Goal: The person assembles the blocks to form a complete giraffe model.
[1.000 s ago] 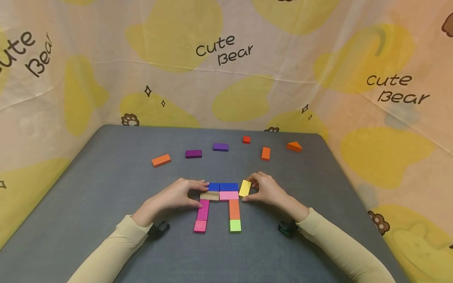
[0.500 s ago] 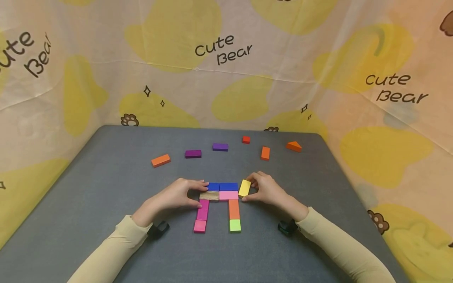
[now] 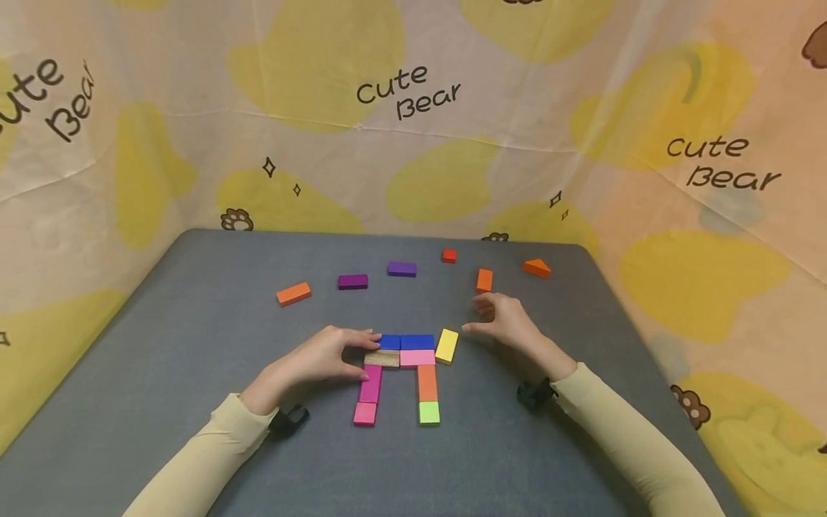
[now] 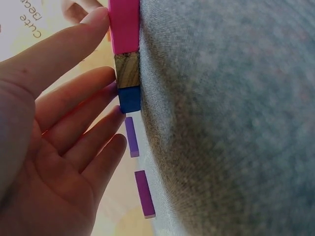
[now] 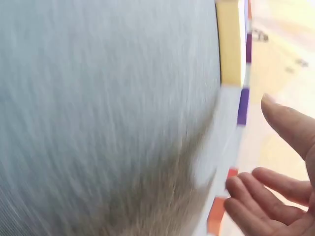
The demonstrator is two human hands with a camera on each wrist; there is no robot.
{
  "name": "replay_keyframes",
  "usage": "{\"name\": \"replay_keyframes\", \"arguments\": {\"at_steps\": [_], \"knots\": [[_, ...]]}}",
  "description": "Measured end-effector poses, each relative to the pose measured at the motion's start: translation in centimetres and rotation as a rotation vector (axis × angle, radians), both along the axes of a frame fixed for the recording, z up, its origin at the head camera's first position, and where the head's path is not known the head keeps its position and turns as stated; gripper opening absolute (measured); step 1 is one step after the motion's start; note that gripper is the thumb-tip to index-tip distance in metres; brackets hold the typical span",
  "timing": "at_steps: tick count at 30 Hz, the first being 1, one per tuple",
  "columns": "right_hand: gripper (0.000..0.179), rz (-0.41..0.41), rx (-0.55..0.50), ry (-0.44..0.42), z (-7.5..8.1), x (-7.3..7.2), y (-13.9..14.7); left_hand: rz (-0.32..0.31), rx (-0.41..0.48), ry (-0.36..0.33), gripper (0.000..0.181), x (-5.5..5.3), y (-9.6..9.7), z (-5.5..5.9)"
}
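My left hand [image 3: 323,353] rests at the left side of a flat block figure. Its thumb touches the magenta block [image 4: 124,25]; its fairly straight fingers touch the wood-grain block [image 4: 127,70] and the left blue block [image 4: 130,99]. The right hand [image 3: 507,321] is off the table with nothing in it, thumb and fingers apart. It hovers right of the tilted yellow block [image 3: 446,346], near an orange block [image 3: 484,280]. Also in the figure are a second blue block [image 3: 417,342], a light pink one [image 3: 417,357], an orange one [image 3: 427,383], a green one [image 3: 429,413] and a pink one [image 3: 365,413].
Along the back lie another orange block [image 3: 293,294], a dark purple block [image 3: 352,282], a violet block [image 3: 402,269], a small red block [image 3: 449,255] and an orange triangle [image 3: 537,268]. Printed cloth [image 3: 413,172] stands around the grey table [image 3: 161,402].
My right hand has let go of the yellow block and moved up and to the right. The yellow block stays beside the blue and pink ones. The left hand has not moved.
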State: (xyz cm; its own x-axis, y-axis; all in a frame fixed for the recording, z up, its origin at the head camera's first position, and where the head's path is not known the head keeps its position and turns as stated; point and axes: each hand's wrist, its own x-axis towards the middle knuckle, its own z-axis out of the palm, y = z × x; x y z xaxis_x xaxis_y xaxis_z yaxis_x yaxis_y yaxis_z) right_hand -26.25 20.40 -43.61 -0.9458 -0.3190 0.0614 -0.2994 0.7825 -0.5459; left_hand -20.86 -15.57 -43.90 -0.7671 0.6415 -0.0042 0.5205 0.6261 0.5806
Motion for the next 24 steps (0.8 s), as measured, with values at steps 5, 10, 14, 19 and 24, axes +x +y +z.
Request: {"name": "replay_keyframes", "arguments": {"at_steps": [5, 10, 14, 19, 24], "knots": [[0.067, -0.07, -0.006, 0.035, -0.3, -2.0, 1.6, -0.001, -0.007, -0.006, 0.052, 0.1, 0.0, 0.0], [0.069, -0.134, 0.002, 0.041, -0.6, -3.8, 2.9, 0.003, -0.005, -0.014, 0.052, 0.1, -0.1, -0.1], [0.071, -0.17, 0.012, 0.034, -0.9, -5.1, 3.7, 0.002, -0.007, 0.003, 0.052, 0.1, -0.1, -0.1], [0.072, -0.188, -0.005, 0.008, -0.9, -6.5, 4.4, -0.002, -0.007, 0.013, 0.052, 0.0, -0.2, -0.1], [0.076, -0.167, -0.041, -0.036, -0.9, -7.5, 4.7, -0.008, -0.01, 0.02, 0.054, -0.1, -0.2, -0.3]]}}
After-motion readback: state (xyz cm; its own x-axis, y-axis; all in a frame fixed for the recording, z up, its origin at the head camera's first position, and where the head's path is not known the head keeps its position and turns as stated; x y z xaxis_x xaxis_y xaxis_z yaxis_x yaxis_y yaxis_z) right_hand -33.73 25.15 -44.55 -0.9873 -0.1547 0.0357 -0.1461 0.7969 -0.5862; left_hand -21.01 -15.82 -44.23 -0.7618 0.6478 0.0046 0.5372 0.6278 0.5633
